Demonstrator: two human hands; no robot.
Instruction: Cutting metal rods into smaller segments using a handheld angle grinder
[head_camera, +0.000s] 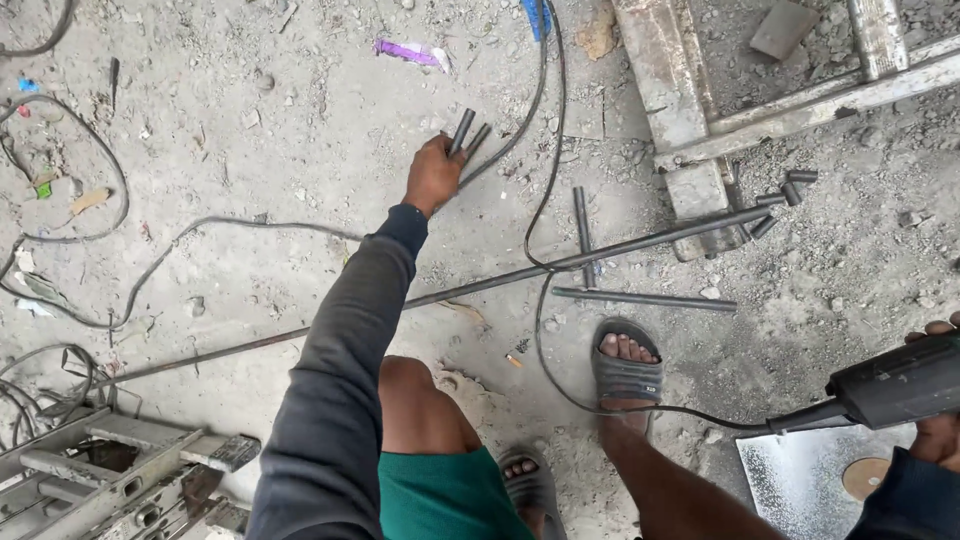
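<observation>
L hand (432, 175) closed around two short rods (466, 132), arm stretched fwd over floor (280, 120); rods stick up-right out of fist. R hand (938, 425) at right edge, wrapped on grinder (895, 385); only fingertips + wrist visible. Grinder cord (545, 330) loops past sandalled foot (626, 370) up toward L hand. Long rod (520, 275) lies diagonal across floor, crossing short bar (583, 235); another bar (645, 298) just below. Small cut pieces (785, 192) near steel frame (690, 110). Ladder (110, 475) bottom-left. Cables (70, 240) left. Open floor upper-middle.
</observation>
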